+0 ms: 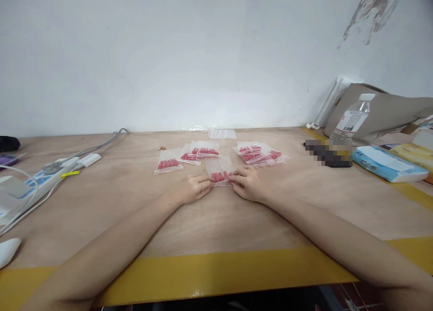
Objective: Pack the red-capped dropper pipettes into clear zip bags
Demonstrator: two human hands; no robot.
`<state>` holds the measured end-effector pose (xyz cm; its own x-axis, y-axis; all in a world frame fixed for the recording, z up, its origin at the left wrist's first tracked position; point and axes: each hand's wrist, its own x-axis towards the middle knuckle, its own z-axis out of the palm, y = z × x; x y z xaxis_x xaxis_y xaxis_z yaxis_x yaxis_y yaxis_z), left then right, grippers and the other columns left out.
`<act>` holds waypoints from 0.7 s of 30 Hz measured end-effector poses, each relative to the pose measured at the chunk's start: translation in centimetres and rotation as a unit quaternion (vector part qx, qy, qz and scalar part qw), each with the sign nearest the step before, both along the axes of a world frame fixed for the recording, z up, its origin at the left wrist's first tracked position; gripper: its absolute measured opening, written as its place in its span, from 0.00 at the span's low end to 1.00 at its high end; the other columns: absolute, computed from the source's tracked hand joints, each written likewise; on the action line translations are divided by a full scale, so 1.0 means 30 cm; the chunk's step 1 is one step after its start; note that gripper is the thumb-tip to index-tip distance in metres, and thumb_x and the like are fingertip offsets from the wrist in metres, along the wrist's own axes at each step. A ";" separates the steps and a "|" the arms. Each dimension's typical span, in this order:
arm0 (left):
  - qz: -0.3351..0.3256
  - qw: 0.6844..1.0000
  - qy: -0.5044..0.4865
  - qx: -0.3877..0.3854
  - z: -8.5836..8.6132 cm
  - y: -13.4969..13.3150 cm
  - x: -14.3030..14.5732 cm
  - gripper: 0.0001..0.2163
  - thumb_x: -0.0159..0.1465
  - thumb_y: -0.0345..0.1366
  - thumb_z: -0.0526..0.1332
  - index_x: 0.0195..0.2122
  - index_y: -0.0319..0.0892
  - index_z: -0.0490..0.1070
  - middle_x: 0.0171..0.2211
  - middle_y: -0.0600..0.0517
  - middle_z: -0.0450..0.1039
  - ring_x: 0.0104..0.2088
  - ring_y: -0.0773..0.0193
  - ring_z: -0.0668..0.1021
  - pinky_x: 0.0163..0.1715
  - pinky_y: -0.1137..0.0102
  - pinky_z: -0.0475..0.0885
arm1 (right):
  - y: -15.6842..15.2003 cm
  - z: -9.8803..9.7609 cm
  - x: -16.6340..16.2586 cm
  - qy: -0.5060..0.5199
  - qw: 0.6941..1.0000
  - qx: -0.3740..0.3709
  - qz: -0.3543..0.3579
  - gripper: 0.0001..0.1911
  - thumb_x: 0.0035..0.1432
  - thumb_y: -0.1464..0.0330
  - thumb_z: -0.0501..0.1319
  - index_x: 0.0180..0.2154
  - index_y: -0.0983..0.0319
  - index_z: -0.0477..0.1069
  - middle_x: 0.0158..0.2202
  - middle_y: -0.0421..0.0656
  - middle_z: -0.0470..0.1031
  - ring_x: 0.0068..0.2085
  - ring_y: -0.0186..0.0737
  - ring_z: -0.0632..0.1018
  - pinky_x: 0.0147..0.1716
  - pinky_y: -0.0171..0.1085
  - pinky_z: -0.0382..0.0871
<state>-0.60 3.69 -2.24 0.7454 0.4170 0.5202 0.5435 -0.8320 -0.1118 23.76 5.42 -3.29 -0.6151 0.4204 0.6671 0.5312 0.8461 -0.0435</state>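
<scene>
Both my hands rest on a wooden table (216, 221) and pinch one small clear bag with red pieces (220, 171). My left hand (193, 188) grips its lower left edge, fingers curled. On the lower right edge my right hand (247, 183) does the same. Behind lie more filled bags: one at the left (168, 161), two overlapping (199, 151), and a pile at the right (260, 154). An empty clear bag (222, 134) lies near the wall.
A power strip with grey cables (61, 169) lies at the left, a white object (8, 251) at the front left edge. At the right stand a water bottle (350, 121), a blue tissue pack (389, 163) and a brown bag (382, 110). Yellow tape (216, 270) lines the front edge.
</scene>
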 end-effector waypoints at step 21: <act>0.013 0.999 -0.010 0.046 -0.002 0.006 0.006 0.10 0.65 0.33 0.51 0.36 0.42 0.71 0.38 0.50 0.74 0.37 0.66 0.77 0.37 0.72 0.73 | -0.005 0.047 0.106 -0.057 0.998 -0.012 0.012 0.09 0.54 0.68 0.56 0.38 0.57 0.71 0.33 0.43 0.73 0.38 0.41 0.71 0.44 0.44 0.58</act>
